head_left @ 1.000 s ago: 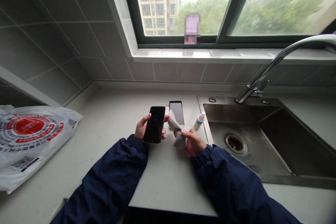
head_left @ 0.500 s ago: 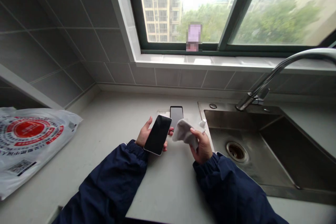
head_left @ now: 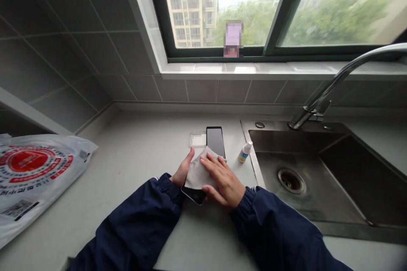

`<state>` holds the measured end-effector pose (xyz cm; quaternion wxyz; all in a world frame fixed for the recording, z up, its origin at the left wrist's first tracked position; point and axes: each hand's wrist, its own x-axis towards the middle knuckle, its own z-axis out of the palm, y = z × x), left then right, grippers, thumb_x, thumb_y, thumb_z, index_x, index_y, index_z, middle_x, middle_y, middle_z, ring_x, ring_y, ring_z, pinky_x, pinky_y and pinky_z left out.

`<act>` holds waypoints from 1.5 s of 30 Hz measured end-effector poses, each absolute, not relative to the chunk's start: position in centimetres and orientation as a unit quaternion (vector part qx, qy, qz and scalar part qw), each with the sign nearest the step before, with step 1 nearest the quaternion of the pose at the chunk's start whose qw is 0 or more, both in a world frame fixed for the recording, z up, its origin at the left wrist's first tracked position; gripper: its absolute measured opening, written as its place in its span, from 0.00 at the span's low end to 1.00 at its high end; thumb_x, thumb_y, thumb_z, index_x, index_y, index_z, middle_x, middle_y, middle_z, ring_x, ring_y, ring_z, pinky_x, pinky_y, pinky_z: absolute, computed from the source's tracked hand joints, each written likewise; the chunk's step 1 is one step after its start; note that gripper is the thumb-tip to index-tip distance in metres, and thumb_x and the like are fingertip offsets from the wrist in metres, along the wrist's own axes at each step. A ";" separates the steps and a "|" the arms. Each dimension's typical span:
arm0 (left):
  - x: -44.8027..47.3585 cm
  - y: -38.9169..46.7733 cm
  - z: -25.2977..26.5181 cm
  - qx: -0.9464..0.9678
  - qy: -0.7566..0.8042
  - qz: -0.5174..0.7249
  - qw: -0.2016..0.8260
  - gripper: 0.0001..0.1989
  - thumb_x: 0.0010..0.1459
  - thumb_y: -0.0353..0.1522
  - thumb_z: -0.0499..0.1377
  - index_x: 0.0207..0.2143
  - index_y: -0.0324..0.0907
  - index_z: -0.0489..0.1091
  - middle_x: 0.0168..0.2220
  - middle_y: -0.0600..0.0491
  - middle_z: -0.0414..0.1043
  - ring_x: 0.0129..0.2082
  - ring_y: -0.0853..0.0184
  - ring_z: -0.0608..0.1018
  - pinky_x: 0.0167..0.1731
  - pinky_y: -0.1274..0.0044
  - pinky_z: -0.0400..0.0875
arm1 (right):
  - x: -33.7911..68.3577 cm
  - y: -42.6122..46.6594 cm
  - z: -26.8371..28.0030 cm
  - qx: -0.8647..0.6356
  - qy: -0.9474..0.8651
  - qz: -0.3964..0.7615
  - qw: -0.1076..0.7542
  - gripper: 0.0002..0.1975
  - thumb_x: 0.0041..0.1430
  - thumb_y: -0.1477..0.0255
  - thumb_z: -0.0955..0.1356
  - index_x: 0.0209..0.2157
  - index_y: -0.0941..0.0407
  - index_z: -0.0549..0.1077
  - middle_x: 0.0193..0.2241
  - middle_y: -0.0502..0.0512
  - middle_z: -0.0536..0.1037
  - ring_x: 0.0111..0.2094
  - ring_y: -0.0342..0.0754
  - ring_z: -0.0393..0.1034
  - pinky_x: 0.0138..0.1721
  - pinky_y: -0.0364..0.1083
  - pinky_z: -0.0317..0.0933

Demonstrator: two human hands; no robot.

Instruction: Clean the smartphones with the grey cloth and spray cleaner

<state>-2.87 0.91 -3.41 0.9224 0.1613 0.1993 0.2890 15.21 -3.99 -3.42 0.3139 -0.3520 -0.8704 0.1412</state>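
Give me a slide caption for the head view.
Left hand holds a phone, right hand flat on the cloth over it; a bottle stands beside the sink.

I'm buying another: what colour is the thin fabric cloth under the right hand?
Light grey; the zigzag-edged cloth shows best in the head view.

Cloth (head_left: 196, 172) matt fabric; held phone (head_left: 193, 195) glossy; bottle (head_left: 244, 153) plastic; sink (head_left: 327, 192) dull metal; faucet (head_left: 299, 117) shiny metal; bag (head_left: 44, 184) plastic; counter (head_left: 130, 146) smooth.
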 end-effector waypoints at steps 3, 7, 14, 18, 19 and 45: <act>-2.7 0.7 -3.4 0.150 0.181 0.298 0.925 0.40 0.65 0.54 0.45 0.64 0.30 0.59 0.53 0.35 0.74 0.57 0.52 0.74 0.63 0.65 0.54 | 15.4 -4.1 -3.5 -0.350 -0.876 0.118 0.310 0.31 0.71 0.57 0.56 0.66 0.63 0.58 0.67 0.65 0.59 0.71 0.58 0.43 0.68 0.63 0.44; -2.5 0.4 -3.3 0.142 0.163 0.308 0.926 0.39 0.66 0.53 0.45 0.66 0.33 0.58 0.55 0.37 0.73 0.60 0.53 0.72 0.65 0.65 0.51 | 15.2 -4.1 -3.5 -0.361 -0.881 0.075 0.295 0.31 0.71 0.57 0.56 0.66 0.64 0.59 0.68 0.66 0.57 0.71 0.60 0.40 0.67 0.63 0.45; -2.4 0.2 -3.3 0.149 0.192 0.312 0.918 0.41 0.64 0.55 0.46 0.65 0.32 0.59 0.55 0.37 0.73 0.60 0.53 0.72 0.65 0.64 0.52 | 15.4 -3.6 -3.7 -0.362 -0.904 0.045 0.222 0.38 0.70 0.51 0.55 0.68 0.64 0.53 0.70 0.65 0.49 0.71 0.62 0.36 0.67 0.64 0.43; -2.3 0.2 -3.3 0.157 0.196 0.330 0.910 0.40 0.65 0.54 0.46 0.66 0.32 0.58 0.55 0.37 0.73 0.60 0.54 0.72 0.65 0.65 0.52 | 15.5 -3.5 -3.8 -0.362 -0.907 0.038 0.214 0.38 0.69 0.50 0.55 0.69 0.63 0.53 0.70 0.64 0.48 0.72 0.60 0.35 0.68 0.63 0.43; -2.3 0.2 -3.2 0.157 0.198 0.331 0.909 0.40 0.65 0.54 0.46 0.66 0.32 0.58 0.55 0.37 0.73 0.60 0.54 0.72 0.66 0.65 0.52 | 15.5 -3.5 -3.8 -0.363 -0.906 0.038 0.213 0.38 0.69 0.50 0.55 0.69 0.63 0.53 0.70 0.64 0.47 0.72 0.60 0.35 0.68 0.63 0.43; -2.5 -0.3 -2.1 0.158 0.225 0.296 0.915 0.59 0.53 0.67 0.35 0.58 0.21 0.65 0.44 0.28 0.76 0.46 0.46 0.79 0.54 0.59 0.66 | 15.6 -6.7 -2.6 -0.264 -0.931 0.090 0.235 0.34 0.70 0.51 0.57 0.65 0.62 0.60 0.68 0.62 0.57 0.71 0.59 0.39 0.69 0.62 0.37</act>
